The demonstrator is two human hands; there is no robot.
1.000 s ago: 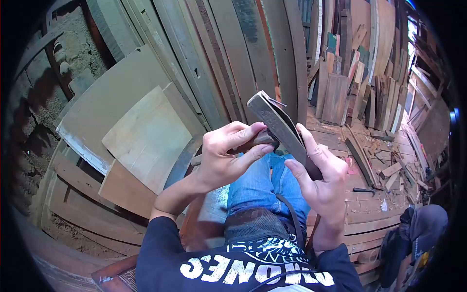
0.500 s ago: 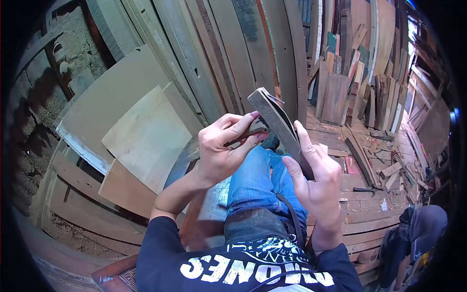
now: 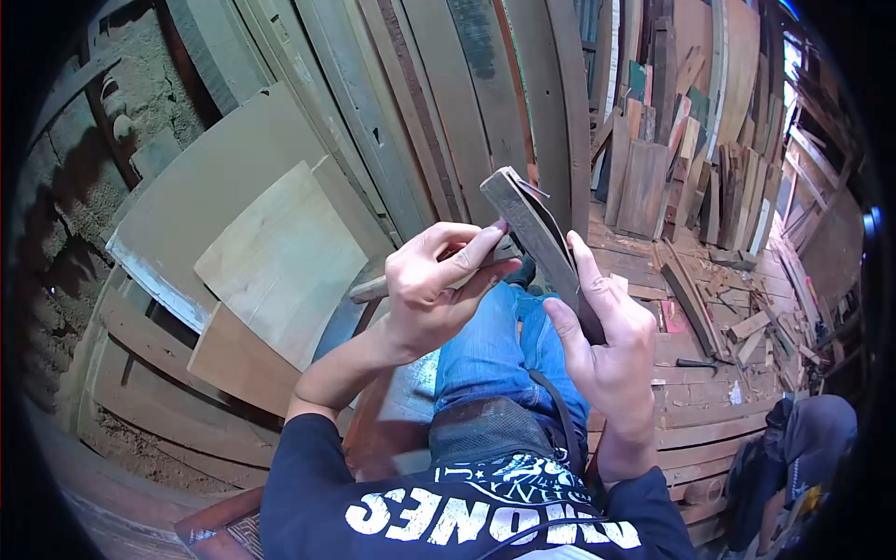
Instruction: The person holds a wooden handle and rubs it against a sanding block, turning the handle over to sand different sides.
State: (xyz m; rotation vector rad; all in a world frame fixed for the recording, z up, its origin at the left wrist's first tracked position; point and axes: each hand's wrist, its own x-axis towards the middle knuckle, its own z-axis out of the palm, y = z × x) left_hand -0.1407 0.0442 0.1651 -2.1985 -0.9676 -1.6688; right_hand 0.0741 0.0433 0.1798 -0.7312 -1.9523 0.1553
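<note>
My right hand (image 3: 609,336) grips a narrow, worn wooden block (image 3: 534,233), held up at a slant over my lap. Along the block's right side a thin dark strip bows away, and a slim pointed piece, perhaps a nail, juts from the top end. Closed fingers of my left hand (image 3: 434,285) hold a slender wooden stick (image 3: 370,291), whose pale end pokes out to the left of the palm. The stick's other end comes close to the block's left edge; whether they touch I cannot tell. Part of the stick is hidden by my fingers.
Flat wooden panels (image 3: 285,261) lean at the left, and tall boards (image 3: 439,103) stand ahead. Wood offcuts (image 3: 644,187) are stacked at the right. Scraps, a loose beam (image 3: 693,303) and a dark tool (image 3: 697,364) lie on the plank floor. Dark cloth (image 3: 817,434) is at lower right.
The stick in my left hand has shifted, and its end now shows further out on the left. My left hand and the block have moved slightly right.
</note>
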